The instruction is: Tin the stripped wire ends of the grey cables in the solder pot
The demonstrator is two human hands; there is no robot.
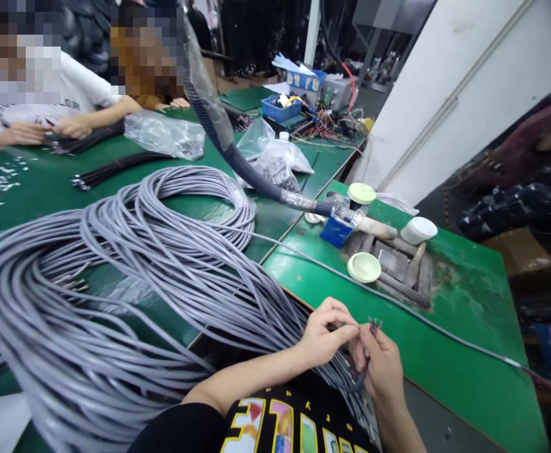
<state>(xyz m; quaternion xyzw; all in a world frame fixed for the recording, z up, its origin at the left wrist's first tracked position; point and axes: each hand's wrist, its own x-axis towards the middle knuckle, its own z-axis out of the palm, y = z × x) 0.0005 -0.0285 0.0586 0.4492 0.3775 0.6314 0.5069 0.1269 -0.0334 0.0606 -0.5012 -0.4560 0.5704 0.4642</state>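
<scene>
My right hand [383,362] grips the stripped end of a grey cable [373,327], its thin coloured wires sticking up above my fingers. My left hand [325,330] pinches those wire tips from the left, thumb and forefinger together. Both hands hover low over the front edge of the green table [449,358]. A big bundle of grey cables [128,283] lies in loops to the left and drapes down toward my lap.
Round white lids [364,267] and a blue box [335,230] sit around a metal fixture [398,264]. A ribbed black hose [237,157] arcs over the table. Plastic bags [166,135] and black cable bundles [109,170] lie further back. Two people work at the far left.
</scene>
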